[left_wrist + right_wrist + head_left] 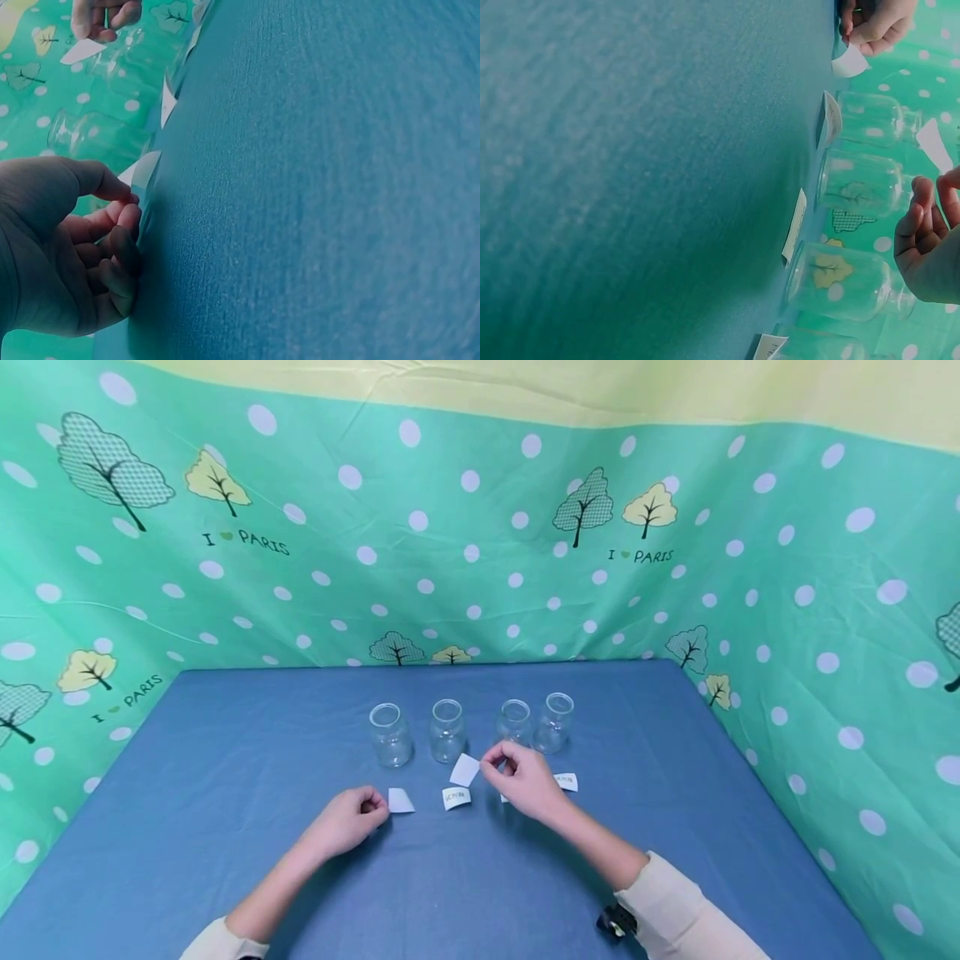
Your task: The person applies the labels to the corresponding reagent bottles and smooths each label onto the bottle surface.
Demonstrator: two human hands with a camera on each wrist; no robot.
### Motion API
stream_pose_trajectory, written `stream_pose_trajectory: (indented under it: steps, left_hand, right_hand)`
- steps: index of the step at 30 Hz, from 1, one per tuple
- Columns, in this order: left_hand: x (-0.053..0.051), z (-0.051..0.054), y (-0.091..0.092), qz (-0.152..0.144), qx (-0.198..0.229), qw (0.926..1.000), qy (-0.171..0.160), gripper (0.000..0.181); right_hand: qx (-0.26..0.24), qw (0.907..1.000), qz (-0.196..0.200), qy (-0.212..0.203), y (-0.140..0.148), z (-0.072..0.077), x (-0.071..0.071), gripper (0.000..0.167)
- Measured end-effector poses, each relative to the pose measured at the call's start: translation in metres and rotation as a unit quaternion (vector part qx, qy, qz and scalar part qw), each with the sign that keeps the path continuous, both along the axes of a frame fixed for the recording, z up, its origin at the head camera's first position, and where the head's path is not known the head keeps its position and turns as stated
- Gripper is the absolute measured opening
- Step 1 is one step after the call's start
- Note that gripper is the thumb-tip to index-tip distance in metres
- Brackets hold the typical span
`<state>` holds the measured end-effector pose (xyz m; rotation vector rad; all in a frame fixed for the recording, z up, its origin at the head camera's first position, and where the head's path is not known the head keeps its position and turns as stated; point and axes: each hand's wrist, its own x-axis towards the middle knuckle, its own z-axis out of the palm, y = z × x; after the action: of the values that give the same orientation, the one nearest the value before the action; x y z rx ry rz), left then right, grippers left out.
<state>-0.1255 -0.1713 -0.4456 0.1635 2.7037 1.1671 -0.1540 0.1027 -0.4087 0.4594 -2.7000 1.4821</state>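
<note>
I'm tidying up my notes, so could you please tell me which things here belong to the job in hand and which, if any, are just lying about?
Likely part of the job:
four glass jars
white paper slip, held by the right hand
another slip, pinched by the left hand
three more slips near the jars

Just surroundings:
blue tablecloth
polka-dot curtain

Head view faces forward and down; nearer wrist views share papers [850, 63].
</note>
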Motion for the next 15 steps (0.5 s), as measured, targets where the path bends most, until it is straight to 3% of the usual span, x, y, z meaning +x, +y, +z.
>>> stream_pose_trajectory:
  steps: [5, 15]
  left_hand:
    - [-0.0001, 0.0020, -0.0003, 0.011, -0.013, 0.9997, -0.017, 0.006]
    - [-0.0026, -0.0008, -0.0037, 0.004, -0.013, 0.9999, -0.009, 0.007]
  right_hand:
    - [0.001, 1.0000, 0.002, -0.001, -0.0003, -0.0034, -0.0005, 0.004]
    - [0.005, 0.9999, 0.010, 0.009, -0.0008, -0.0057, -0.0002, 0.004]
